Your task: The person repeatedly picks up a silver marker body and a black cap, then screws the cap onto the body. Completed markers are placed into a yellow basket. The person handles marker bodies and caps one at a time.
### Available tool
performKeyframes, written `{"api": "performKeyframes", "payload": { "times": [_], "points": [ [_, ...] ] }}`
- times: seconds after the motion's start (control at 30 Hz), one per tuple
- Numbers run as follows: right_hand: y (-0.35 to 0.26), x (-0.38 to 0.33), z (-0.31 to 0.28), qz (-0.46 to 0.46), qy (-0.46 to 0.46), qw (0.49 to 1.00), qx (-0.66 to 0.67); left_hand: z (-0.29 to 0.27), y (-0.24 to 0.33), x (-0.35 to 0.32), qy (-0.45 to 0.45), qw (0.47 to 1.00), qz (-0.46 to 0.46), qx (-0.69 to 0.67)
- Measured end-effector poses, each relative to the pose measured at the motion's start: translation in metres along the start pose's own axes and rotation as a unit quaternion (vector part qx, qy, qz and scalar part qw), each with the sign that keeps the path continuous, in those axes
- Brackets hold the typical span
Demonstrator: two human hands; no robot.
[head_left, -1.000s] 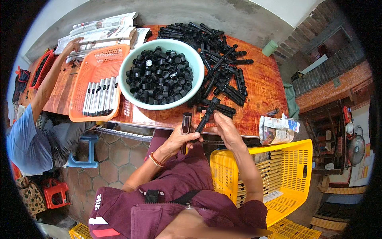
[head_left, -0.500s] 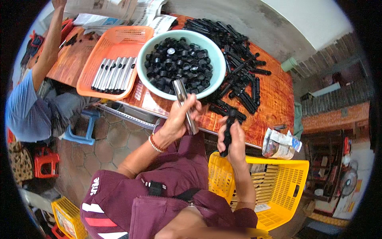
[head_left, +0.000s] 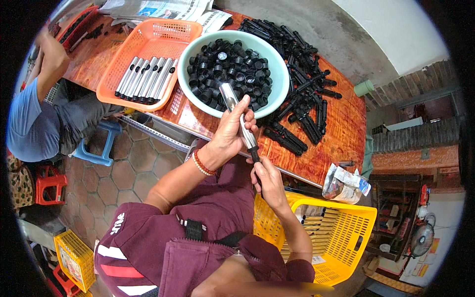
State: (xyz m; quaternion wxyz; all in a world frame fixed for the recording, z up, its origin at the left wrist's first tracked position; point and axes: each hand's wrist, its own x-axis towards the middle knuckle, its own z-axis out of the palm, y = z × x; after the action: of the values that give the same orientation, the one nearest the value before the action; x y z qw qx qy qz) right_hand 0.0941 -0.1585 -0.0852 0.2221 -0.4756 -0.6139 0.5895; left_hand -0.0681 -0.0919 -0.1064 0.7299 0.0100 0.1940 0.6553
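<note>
A shiny silver metal tube (head_left: 229, 94) is wrapped in the fingers of my left hand (head_left: 228, 132), slanting down toward my right hand. My right hand (head_left: 269, 182) grips a black plastic rod-shaped part (head_left: 255, 154), whose upper end meets the tube's lower end; how far it goes inside is hidden. Both hands are in front of the table edge, just below a pale green basin (head_left: 283, 84) full of small black ring-like caps (head_left: 210, 72). Right of the basin lies a heap of black rod-shaped parts (head_left: 309, 126) like the one I hold.
Left of the basin, an orange basket (head_left: 190, 28) holds a row of silver tubes (head_left: 143, 81). A yellow crate (head_left: 363, 232) stands by my right forearm, with a crumpled bag (head_left: 344, 184) at the table corner. Another person's arm (head_left: 52, 57) is at far left, near a blue stool (head_left: 106, 143).
My right hand has moved left and brought the black part against the tube's lower end. The tube is still in my left hand. The other person's arm has lowered.
</note>
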Motion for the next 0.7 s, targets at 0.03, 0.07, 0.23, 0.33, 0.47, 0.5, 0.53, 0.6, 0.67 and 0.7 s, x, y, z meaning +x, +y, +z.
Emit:
{"api": "performKeyframes", "payload": {
  "times": [0.03, 0.07, 0.23, 0.33, 0.47, 0.5, 0.53, 0.6, 0.67, 0.7],
  "points": [
    [0.002, 0.000, 0.000, 0.000, 0.001, 1.000, -0.001, 0.002, 0.000, -0.003, 0.003, 1.000, 0.008, 0.028],
    [0.004, 0.001, 0.001, 0.000, 0.002, 1.000, -0.002, 0.004, 0.000, -0.004, 0.007, 0.998, 0.017, 0.057],
    [0.000, 0.000, 0.004, 0.015, 0.015, 1.000, 0.006, 0.007, -0.006, -0.006, -0.005, 0.996, 0.031, 0.080],
    [0.000, 0.000, 0.006, 0.033, 0.022, 0.998, 0.055, 0.007, -0.017, -0.011, -0.034, 0.989, 0.050, 0.136],
    [0.013, 0.004, 0.007, 0.012, 0.028, 0.996, 0.085, 0.011, -0.021, -0.013, -0.052, 0.989, 0.033, 0.134],
    [0.014, 0.005, 0.006, 0.007, 0.026, 0.995, 0.091, 0.011, -0.020, -0.013, -0.060, 0.988, 0.031, 0.141],
    [0.014, 0.005, 0.006, 0.004, 0.018, 0.994, 0.111, 0.011, -0.020, -0.012, -0.068, 0.987, 0.033, 0.144],
    [0.013, 0.006, 0.006, -0.002, 0.001, 0.989, 0.149, 0.011, -0.019, -0.009, -0.084, 0.985, 0.038, 0.149],
    [0.013, 0.008, 0.004, 0.014, -0.022, 0.984, 0.175, 0.010, -0.017, -0.007, -0.086, 0.985, 0.029, 0.150],
    [0.013, 0.008, 0.003, 0.022, -0.034, 0.981, 0.188, 0.011, -0.016, -0.007, -0.081, 0.986, 0.026, 0.147]
  ]
}}
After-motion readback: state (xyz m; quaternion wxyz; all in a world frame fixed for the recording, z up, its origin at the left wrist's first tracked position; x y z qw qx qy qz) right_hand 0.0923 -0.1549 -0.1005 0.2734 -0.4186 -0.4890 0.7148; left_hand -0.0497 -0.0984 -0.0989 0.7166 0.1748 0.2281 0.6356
